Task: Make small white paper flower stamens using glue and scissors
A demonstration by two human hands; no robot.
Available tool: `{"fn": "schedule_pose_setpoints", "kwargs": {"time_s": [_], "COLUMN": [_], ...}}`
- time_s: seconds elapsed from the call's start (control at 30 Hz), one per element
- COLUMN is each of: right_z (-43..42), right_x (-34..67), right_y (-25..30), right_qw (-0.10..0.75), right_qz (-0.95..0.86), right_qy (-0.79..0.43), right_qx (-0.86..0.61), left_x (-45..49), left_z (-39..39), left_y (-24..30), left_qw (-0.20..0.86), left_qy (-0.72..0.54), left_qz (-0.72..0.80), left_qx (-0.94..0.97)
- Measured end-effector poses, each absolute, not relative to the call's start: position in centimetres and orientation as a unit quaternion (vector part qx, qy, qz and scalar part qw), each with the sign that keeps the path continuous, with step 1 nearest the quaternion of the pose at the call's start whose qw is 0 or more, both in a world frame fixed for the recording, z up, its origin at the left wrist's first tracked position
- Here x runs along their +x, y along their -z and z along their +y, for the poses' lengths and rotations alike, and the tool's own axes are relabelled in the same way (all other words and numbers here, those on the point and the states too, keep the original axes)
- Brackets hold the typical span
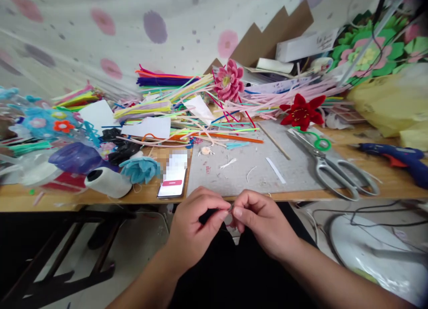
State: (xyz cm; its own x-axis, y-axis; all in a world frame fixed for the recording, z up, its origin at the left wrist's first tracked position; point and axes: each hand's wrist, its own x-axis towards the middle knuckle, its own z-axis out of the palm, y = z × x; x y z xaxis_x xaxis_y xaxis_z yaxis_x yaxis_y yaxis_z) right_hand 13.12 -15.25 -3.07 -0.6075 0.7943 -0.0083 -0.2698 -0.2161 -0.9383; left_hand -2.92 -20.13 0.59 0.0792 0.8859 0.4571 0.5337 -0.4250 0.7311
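Just off the table's front edge, above my lap, my left hand point(200, 228) and my right hand point(259, 220) meet fingertip to fingertip. Both are closed in a pinch. Something thin and small sits between the fingertips, too small to make out. On the grey mat point(230, 184) beyond them lie a small white twisted piece point(228, 162), a white strip point(276, 170) and a thin wooden stick point(274, 140). A phone point(173, 173) with a lit screen rests left of the mat.
Large scissors point(337, 168) and a blue glue gun point(394, 154) lie at the right. Bundles of pipe cleaners point(160, 106) are heaped at the back, with a pink flower point(229, 80) and a red flower point(302, 112). At the left stand a white thread spool point(109, 182) and a blue flower point(140, 168).
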Motion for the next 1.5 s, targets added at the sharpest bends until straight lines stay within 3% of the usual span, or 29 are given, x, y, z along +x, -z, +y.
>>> {"fn": "schedule_pose_setpoints", "kwargs": {"time_s": [0.67, 0.93, 1.1, 1.33, 1.5], "right_z": [-15.1, -15.1, -15.2, -14.9, -14.8], "right_x": [13.5, 13.4, 13.5, 12.9, 12.5], "right_y": [4.3, 5.0, 5.1, 5.7, 5.9], "right_qw": [0.296, 0.273, 0.245, 0.221, 0.204], "right_qz": [-0.351, -0.392, -0.508, -0.580, -0.595], "right_qy": [-0.865, -0.841, -0.779, -0.727, -0.716], "right_qx": [-0.203, -0.254, -0.273, -0.294, -0.302], "left_x": [-2.0, -2.2, -5.1, -12.0, -12.5], "left_z": [-19.8, -20.1, -21.3, -22.1, -20.9], "left_y": [0.3, 0.5, 2.1, 3.9, 4.0], "left_qw": [0.330, 0.213, 0.123, -0.100, -0.137], "left_qy": [-0.480, -0.442, -0.359, -0.282, -0.206], "left_qz": [0.491, 0.480, 0.573, 0.693, 0.703], "left_qx": [0.647, 0.727, 0.727, 0.656, 0.666]}}
